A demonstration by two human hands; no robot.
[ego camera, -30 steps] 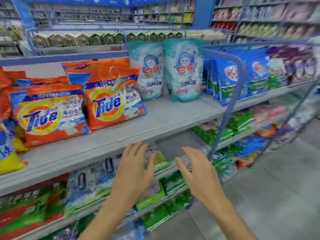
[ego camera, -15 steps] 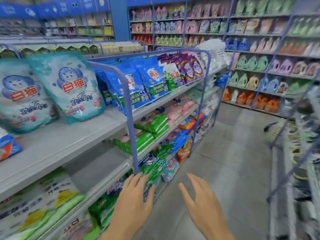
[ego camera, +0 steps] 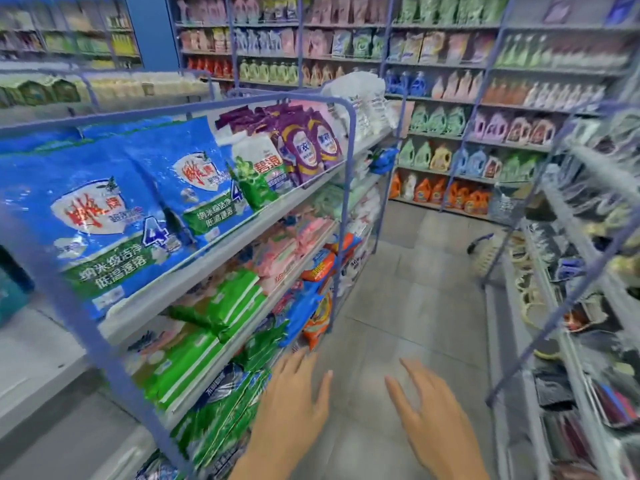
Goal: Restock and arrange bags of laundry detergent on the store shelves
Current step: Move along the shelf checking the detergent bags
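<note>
Blue detergent bags (ego camera: pixel 114 216) stand upright on the top shelf (ego camera: pixel 221 244) at the left, followed by a green-and-white bag (ego camera: pixel 259 171) and purple bags (ego camera: pixel 308 143) further along. Green bags (ego camera: pixel 221 299) and pink bags (ego camera: pixel 294 237) lie on the shelves below. My left hand (ego camera: pixel 294 407) hovers low in front of the lower shelves with fingers spread, holding nothing. My right hand (ego camera: pixel 429 417) is beside it over the aisle floor, also spread and holding nothing.
A blue metal frame post (ego camera: pixel 346 202) stands between shelf sections. The grey tiled aisle floor (ego camera: pixel 415 289) runs ahead to a back wall of detergent bottles (ego camera: pixel 450 195). Another rack (ego camera: pixel 571 323) lines the right side, with a basket (ego camera: pixel 485 251) on the floor by it.
The view has swung right along the aisle, from the Tide and teal bags to the blue and purple bags. Both hands stay low, spread and holding nothing.
</note>
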